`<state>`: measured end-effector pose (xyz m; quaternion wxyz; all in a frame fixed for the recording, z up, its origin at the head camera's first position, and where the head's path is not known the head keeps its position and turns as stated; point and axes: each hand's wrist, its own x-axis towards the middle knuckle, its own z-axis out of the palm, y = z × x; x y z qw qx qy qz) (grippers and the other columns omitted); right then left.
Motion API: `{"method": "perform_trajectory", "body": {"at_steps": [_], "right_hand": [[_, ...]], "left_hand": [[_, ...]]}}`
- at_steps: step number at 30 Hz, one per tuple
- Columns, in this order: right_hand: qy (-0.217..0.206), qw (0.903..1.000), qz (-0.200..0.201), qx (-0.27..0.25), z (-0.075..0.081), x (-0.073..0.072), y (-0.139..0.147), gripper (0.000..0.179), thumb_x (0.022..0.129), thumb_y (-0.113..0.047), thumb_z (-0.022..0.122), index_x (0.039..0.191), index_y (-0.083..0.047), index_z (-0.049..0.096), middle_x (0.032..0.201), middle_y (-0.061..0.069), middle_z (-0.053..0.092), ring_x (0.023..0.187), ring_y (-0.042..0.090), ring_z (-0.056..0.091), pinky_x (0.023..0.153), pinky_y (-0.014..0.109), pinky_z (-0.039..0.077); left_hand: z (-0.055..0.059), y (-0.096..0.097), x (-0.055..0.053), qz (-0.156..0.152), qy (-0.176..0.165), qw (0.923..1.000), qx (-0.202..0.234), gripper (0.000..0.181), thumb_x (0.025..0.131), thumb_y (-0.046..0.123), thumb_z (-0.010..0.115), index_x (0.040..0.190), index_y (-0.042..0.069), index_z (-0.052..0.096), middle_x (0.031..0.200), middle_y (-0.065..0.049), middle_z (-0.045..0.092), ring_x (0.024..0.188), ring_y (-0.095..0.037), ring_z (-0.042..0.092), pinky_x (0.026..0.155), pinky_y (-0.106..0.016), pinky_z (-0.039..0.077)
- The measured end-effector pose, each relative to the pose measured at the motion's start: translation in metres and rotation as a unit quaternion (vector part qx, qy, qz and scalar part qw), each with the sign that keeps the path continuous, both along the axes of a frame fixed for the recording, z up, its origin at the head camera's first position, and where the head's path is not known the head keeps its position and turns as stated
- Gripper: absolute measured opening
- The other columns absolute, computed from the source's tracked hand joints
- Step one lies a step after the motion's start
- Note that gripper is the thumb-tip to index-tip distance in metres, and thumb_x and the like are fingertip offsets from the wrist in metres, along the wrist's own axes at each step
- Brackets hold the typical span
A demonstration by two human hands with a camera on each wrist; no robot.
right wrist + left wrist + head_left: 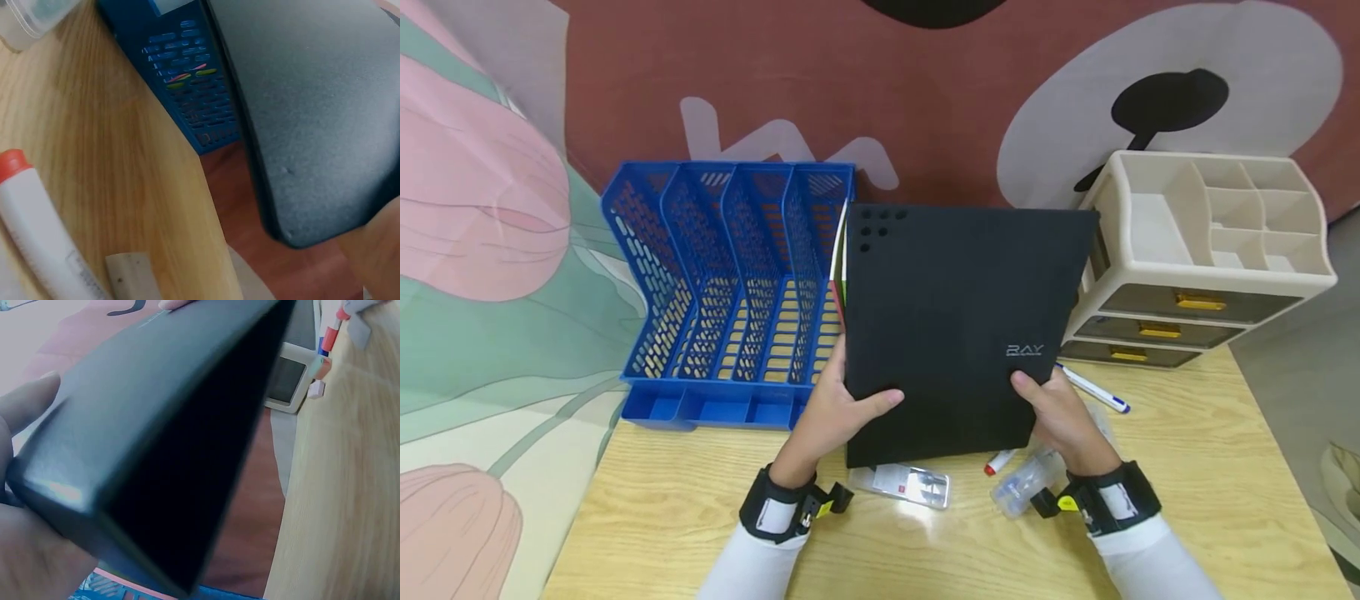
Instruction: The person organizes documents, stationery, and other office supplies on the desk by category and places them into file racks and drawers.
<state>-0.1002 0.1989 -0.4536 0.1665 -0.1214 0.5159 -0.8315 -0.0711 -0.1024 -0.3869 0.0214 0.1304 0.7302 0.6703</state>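
Observation:
A thick black folder (955,325) marked "RAY" is held up over the table by both hands. My left hand (831,417) grips its left side, thumb on the front cover and the other fingers hidden behind. On the right edge my right hand (1063,417) holds it the same way, thumb below the lettering. The left wrist view shows the folder's broad spine (56,487) in the left hand. Left of the folder stands a blue file rack (730,275) with upright dividers. Thin coloured book edges (839,267) show between folder and rack.
A cream drawer organizer (1217,275) stands at the back right. On the wooden table (647,517) lie a blue-capped marker (1097,390), a red-capped marker (998,461), a clear flat case (910,486) and a transparent pouch-like item (1026,483). A patterned cloth hangs behind.

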Motion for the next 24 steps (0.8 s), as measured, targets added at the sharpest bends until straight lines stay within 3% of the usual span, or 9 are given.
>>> {"method": "perform_trajectory", "body": {"at_steps": [3,7,10,14,20,24], "right_hand": [[0.004,0.9999,-0.002,0.012,0.003,-0.002,-0.002,0.022,0.099,-0.012,0.053,0.121,-0.015,0.057,0.112,-0.003,0.071,0.100,0.012,0.067,0.083,0.026,0.058],[0.006,0.9994,-0.010,0.031,0.007,-0.004,-0.008,0.023,0.099,-0.012,0.054,0.121,-0.015,0.056,0.112,-0.005,0.069,0.100,0.011,0.066,0.084,0.025,0.057],[0.009,0.9984,-0.018,0.053,0.009,-0.004,-0.014,0.026,0.098,-0.012,0.056,0.123,-0.017,0.053,0.114,-0.007,0.067,0.102,0.009,0.064,0.085,0.023,0.055],[0.013,0.9966,-0.018,0.079,0.013,-0.006,-0.024,0.032,0.097,-0.012,0.057,0.127,-0.019,0.049,0.118,-0.010,0.064,0.106,0.008,0.062,0.088,0.021,0.053],[0.030,0.9959,0.028,0.080,0.018,-0.009,-0.030,0.027,0.097,-0.006,0.057,0.121,-0.019,0.059,0.115,-0.009,0.067,0.103,0.008,0.063,0.087,0.021,0.055],[0.077,0.9907,0.050,0.100,0.018,-0.011,-0.029,0.030,0.097,0.000,0.054,0.117,-0.019,0.066,0.104,-0.012,0.071,0.094,0.006,0.065,0.082,0.018,0.056]], "left_hand": [[0.000,-0.003,0.002,0.003,-0.006,0.9999,-0.013,0.090,0.080,0.006,0.077,0.152,0.024,0.027,0.151,-0.004,0.041,0.131,-0.021,0.045,0.108,-0.051,0.040],[-0.007,-0.010,0.002,0.006,-0.004,0.9996,-0.027,0.080,0.080,0.007,0.077,0.148,0.020,0.037,0.144,-0.007,0.050,0.125,-0.022,0.051,0.105,-0.051,0.044],[-0.015,-0.018,0.002,0.010,0.019,0.9994,-0.028,0.070,0.080,0.005,0.077,0.141,0.014,0.045,0.136,-0.011,0.058,0.119,-0.024,0.058,0.100,-0.050,0.049],[-0.020,-0.028,0.006,0.022,0.056,0.9979,-0.023,0.068,0.080,0.005,0.077,0.140,0.012,0.047,0.135,-0.013,0.059,0.119,-0.024,0.058,0.098,-0.051,0.050],[-0.017,-0.041,0.019,0.057,0.064,0.9952,-0.047,0.068,0.081,0.009,0.077,0.141,0.016,0.046,0.135,-0.010,0.059,0.117,-0.022,0.058,0.094,-0.050,0.052],[-0.013,-0.051,0.026,0.075,0.074,0.9925,-0.063,0.070,0.080,0.005,0.077,0.141,0.015,0.045,0.136,-0.011,0.059,0.118,-0.021,0.058,0.095,-0.043,0.053]]}}
